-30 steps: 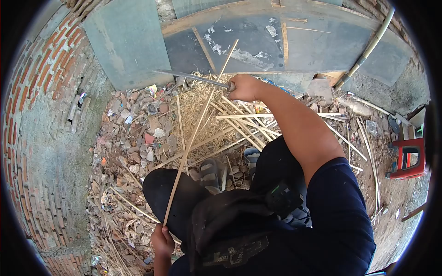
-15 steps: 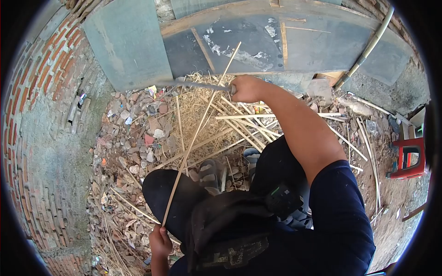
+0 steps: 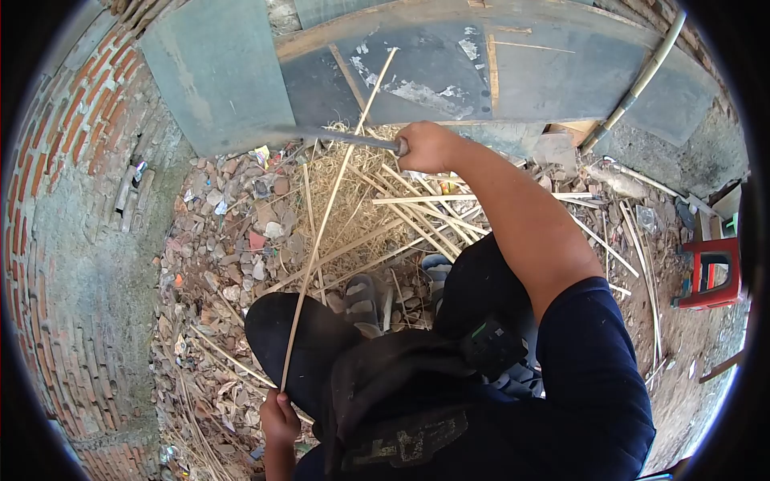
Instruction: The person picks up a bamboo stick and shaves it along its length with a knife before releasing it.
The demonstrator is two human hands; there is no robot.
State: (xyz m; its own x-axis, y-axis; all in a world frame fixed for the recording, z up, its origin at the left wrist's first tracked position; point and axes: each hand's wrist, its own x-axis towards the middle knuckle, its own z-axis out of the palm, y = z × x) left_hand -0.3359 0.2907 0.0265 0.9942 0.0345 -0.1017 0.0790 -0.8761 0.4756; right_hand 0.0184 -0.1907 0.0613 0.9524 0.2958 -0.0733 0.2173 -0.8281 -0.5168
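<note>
A long, thin pale strip [image 3: 330,208] runs from the lower left up past my knee, its far end in front of the grey panels. My left hand [image 3: 280,417] is closed round its near end. At the upper middle my right hand [image 3: 427,147] grips the handle of a long-bladed knife [image 3: 353,138]. The blade points left and crosses the strip; its tip is blurred. Under the blade lies a heap of curly shavings [image 3: 337,172]. Several pale strips [image 3: 433,216] lie crossed on the ground beside the heap.
Grey-green panels [image 3: 216,76] stand along the far side, with a pole [image 3: 638,84] leaning at the right. A brick wall [image 3: 72,240] rises on the left. Rubble [image 3: 233,264] covers the ground round my sandalled feet. A red stool [image 3: 712,272] is at the far right.
The held strip's far end has moved left and up, and the strip stands steeper. The blade and my right hand have shifted slightly up. My left hand has barely moved.
</note>
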